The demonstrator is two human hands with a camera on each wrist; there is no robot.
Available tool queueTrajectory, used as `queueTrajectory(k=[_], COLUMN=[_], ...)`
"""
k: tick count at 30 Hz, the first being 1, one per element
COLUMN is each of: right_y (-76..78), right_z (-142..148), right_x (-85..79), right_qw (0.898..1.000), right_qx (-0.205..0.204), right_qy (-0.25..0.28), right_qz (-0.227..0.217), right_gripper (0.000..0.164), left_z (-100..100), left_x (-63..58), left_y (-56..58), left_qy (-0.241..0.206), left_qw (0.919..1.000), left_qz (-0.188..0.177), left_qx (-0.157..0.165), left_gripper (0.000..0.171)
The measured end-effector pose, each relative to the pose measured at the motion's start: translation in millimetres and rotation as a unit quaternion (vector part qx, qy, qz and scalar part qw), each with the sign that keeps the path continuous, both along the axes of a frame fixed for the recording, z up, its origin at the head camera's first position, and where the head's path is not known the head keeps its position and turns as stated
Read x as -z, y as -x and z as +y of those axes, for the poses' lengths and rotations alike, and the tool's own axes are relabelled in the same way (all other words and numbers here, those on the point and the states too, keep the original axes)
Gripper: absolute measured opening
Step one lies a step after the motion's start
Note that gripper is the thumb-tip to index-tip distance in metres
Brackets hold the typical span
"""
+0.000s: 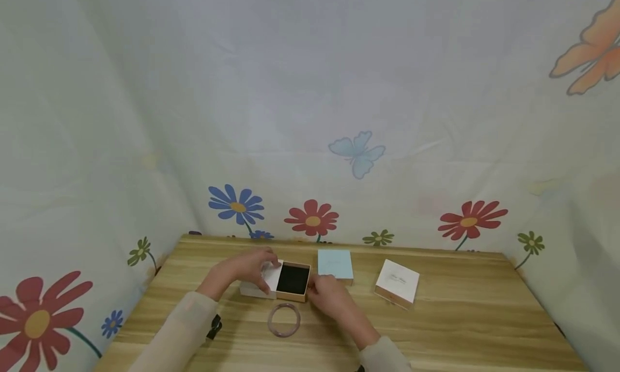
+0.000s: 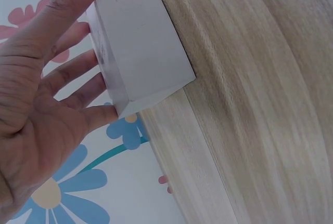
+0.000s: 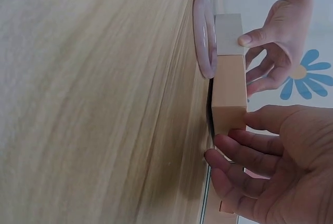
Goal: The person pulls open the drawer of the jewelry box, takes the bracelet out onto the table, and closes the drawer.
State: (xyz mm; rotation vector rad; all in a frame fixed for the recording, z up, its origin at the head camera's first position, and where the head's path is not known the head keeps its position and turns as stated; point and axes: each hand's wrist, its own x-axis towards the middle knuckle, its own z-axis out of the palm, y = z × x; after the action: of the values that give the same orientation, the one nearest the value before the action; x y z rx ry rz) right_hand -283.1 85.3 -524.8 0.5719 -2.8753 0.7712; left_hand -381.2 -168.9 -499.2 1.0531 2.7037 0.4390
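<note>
A slide-out gift box stands partly pulled apart near the table's back. Its white sleeve (image 1: 272, 278) is on the left and its tan drawer (image 1: 290, 296), lined in black, sticks out on the right. My left hand (image 1: 253, 267) grips the sleeve, thumb on the near side and fingers over the far side. At the drawer's right end, my right hand (image 1: 330, 295) pinches the edge between thumb and fingertips; the right wrist view shows the drawer (image 3: 229, 81) there. A pale mauve bangle (image 1: 284, 335) lies on the table just in front of the box.
Behind my right hand lies a light blue box (image 1: 335, 263) with a tan side. Farther right is another white-topped box (image 1: 399, 280), turned at an angle. The wood-grain table (image 1: 460, 329) ends at a flower-printed cloth backdrop (image 1: 407, 199).
</note>
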Motion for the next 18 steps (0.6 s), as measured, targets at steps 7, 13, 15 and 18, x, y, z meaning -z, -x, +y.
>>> queueTrajectory(k=[7, 13, 15, 18], right_y=[2.1, 3.0, 3.6, 4.7], right_z=[-0.3, -0.6, -0.7, -0.9], right_x=[1.6, 1.2, 1.9, 2.4], right_qw=[1.0, 1.0, 1.0, 1.0], right_qx=[0.003, 0.005, 0.006, 0.004], right_qy=[-0.004, -0.011, -0.011, -0.011], right_qz=[0.004, 0.011, 0.009, 0.008], right_gripper=[0.005, 0.007, 0.007, 0.007], left_z=[-0.1, 0.6, 0.8, 0.9], left_x=[-1.4, -2.2, -2.0, -2.6], left_y=[-0.8, -0.8, -0.5, -0.8], left_qy=[-0.006, -0.007, -0.007, -0.005], left_qw=[0.9998, 0.9997, 0.9997, 0.9996], left_qz=[-0.014, -0.018, -0.018, -0.02], left_qx=[-0.009, -0.017, -0.016, -0.02], left_gripper=[0.064, 0.063, 0.063, 0.063])
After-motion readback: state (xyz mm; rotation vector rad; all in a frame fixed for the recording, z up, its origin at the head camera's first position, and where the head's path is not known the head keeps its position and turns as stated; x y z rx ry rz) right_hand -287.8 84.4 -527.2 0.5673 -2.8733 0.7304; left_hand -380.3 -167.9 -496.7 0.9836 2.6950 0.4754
